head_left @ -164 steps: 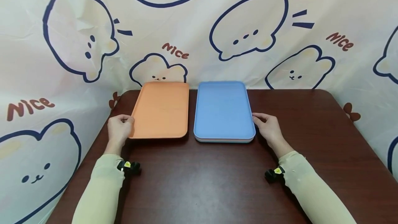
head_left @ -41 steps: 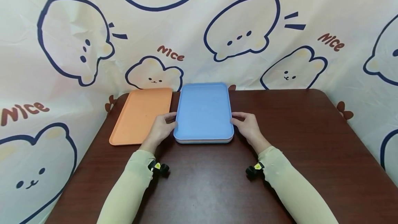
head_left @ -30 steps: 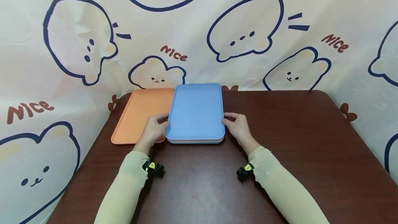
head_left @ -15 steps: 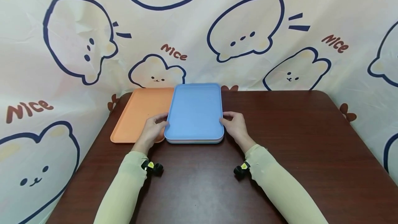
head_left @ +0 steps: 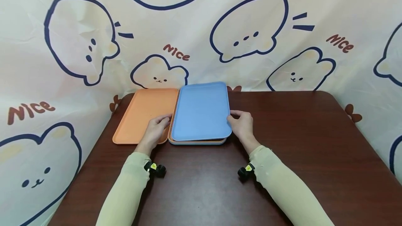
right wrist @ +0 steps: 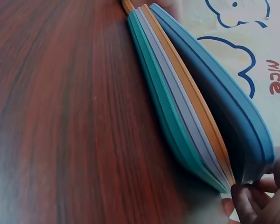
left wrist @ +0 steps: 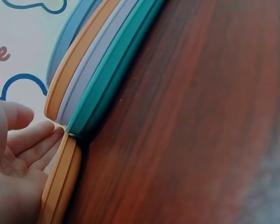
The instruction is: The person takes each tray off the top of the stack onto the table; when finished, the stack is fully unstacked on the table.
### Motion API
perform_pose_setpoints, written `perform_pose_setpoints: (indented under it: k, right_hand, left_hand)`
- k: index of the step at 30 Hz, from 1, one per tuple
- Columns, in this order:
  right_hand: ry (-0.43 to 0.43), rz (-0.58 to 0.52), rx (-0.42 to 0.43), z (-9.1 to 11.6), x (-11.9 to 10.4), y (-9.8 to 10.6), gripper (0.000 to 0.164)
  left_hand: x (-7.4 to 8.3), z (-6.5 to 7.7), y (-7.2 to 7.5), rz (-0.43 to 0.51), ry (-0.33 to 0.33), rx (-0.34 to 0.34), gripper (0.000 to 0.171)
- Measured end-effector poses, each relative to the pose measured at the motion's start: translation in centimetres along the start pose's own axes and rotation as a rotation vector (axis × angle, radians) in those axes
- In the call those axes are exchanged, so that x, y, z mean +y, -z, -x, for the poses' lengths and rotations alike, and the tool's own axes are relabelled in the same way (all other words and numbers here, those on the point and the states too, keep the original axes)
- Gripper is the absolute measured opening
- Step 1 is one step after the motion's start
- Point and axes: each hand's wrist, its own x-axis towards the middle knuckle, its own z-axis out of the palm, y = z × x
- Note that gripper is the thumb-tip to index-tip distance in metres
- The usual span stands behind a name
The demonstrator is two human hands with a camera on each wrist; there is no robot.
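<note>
My right hand [head_left: 243, 126] pinches the right rim of a blue tray [head_left: 201, 111], whose right side is raised off the stack below. In the right wrist view a dark gap shows beneath it. Under it lie an orange tray [right wrist: 191, 84], a lavender tray [right wrist: 170, 84] and a green tray [right wrist: 156, 98] at the bottom. My left hand [head_left: 154, 128] is at the stack's left edge, over the right rim of a separate orange tray [head_left: 144, 111]. In the left wrist view its fingers are loosely extended, fingertips close to the stack's edge, with nothing pinched.
The trays are near the far edge of a dark brown wooden table [head_left: 201, 184]. Behind it hangs a pale curtain [head_left: 201, 27] with cartoon outlines. The separate orange tray lies flat against the stack's left side.
Earlier the stack slid left between both hands up to the separate orange tray, which my left hand had let go. Since half a second ago the blue tray's right side has risen, shifting slightly right.
</note>
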Motion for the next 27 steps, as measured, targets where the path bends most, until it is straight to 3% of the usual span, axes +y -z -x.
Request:
perform_pose_setpoints:
  k: [6,15,27]
  right_hand:
    - [-0.082,-0.150,0.041,-0.2,1.1,1.5,0.033]
    - [-0.113,-0.275,0.042,-0.4,3.3,6.1,0.035]
    - [-0.163,-0.199,0.045,-0.8,6.9,15.3,0.043]
  left_hand:
    - [-0.1,0.1,-0.2,-0.133,-0.043,0.009,0.053]
    - [-0.2,0.1,-0.2,-0.149,-0.051,-0.010,0.054]
    - [0.0,0.0,-0.2,-0.217,-0.041,-0.004,0.053]
